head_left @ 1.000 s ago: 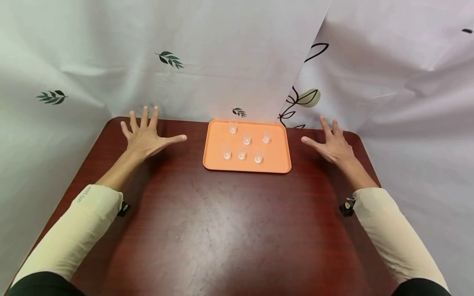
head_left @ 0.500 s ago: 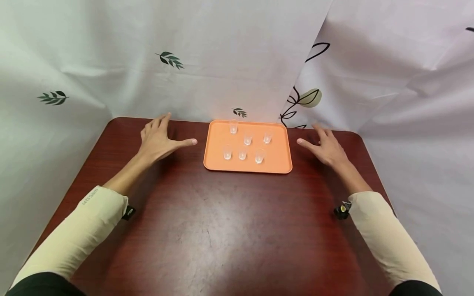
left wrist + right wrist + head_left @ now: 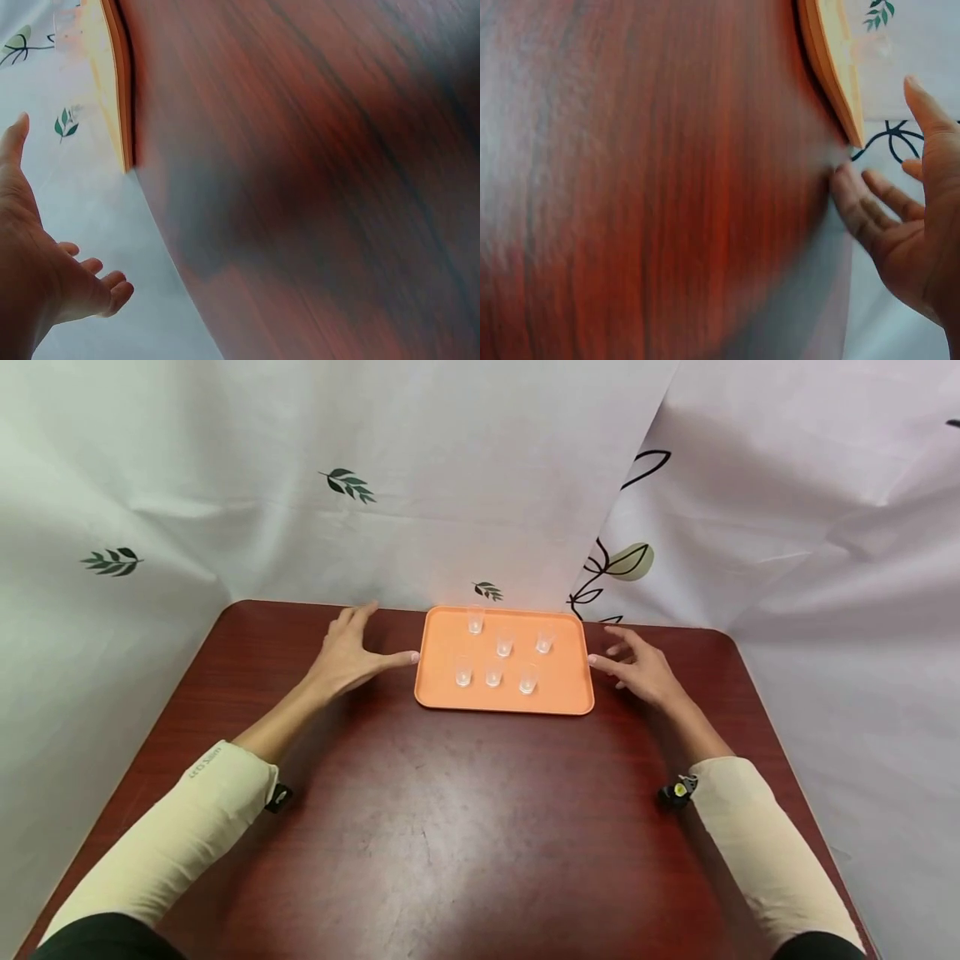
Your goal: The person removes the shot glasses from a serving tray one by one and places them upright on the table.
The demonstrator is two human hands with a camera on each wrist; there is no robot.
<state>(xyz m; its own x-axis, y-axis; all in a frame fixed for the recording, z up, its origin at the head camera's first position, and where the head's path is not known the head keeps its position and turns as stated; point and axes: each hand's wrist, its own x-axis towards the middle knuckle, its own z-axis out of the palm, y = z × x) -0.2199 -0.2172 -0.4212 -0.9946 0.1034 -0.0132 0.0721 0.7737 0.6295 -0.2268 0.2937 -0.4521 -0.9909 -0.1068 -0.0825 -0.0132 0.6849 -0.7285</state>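
Head view: left hand (image 3: 341,662) and right hand (image 3: 643,672) flank the orange tray (image 3: 506,701), relaxed, grasping nothing; I should support both ends evenly, keeping cups (image 3: 528,683) upright.

Orange tray (image 3: 572,687) between left hand (image 3: 345,658) and right hand (image 3: 643,670)

Each hand has its thumb (image 3: 396,660) at the tray's end nearest it; contact is hard to tell. Six small clear cups (image 3: 504,645) stand on the tray, between the hands. The reddish-brown table (image 3: 480,827) extends beneath both hands; a leaf-printed pale sheet (image 3: 247,468) hangs beyond them. Cream sleeves (image 3: 168,835) end short of them.
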